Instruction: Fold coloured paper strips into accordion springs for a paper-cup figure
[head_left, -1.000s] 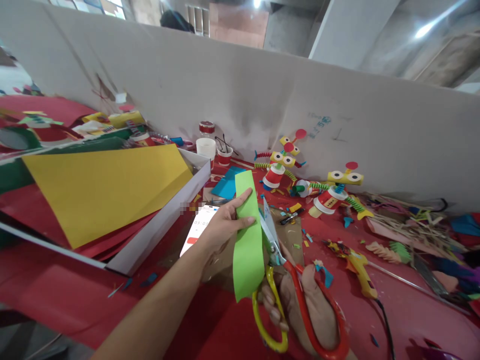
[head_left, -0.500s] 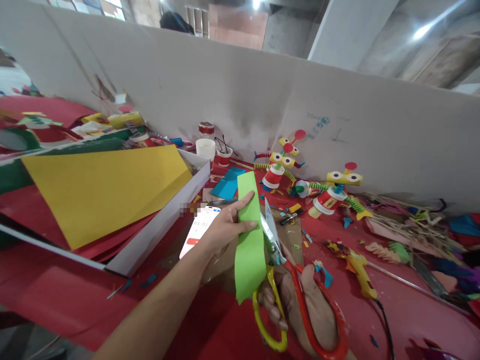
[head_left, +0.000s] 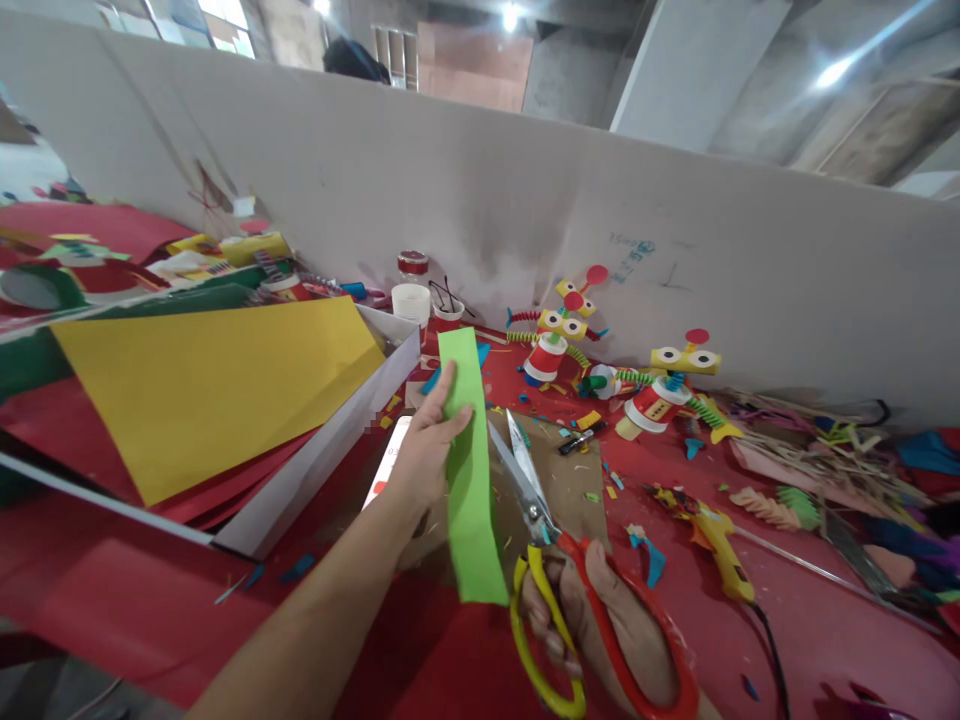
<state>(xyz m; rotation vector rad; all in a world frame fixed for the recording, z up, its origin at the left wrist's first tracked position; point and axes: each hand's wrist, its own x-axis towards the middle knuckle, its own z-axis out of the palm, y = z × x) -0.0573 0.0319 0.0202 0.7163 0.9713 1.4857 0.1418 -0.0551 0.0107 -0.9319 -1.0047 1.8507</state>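
The left hand [head_left: 424, 455] is clamped on one green strip [head_left: 470, 500] above the counter [head_left: 817, 640]; the right hand [head_left: 637, 638] grips one pair of scissors [head_left: 534, 512], blades parted, just beside the strip. Beyond are three goggle-eyed figures [head_left: 657, 404]; to the right, one glue gun [head_left: 721, 550].

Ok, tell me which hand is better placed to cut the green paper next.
Right, most likely: the right hand holds the scissors, open beside the green paper. The left hand holds that paper, so it seems suited to steadying.
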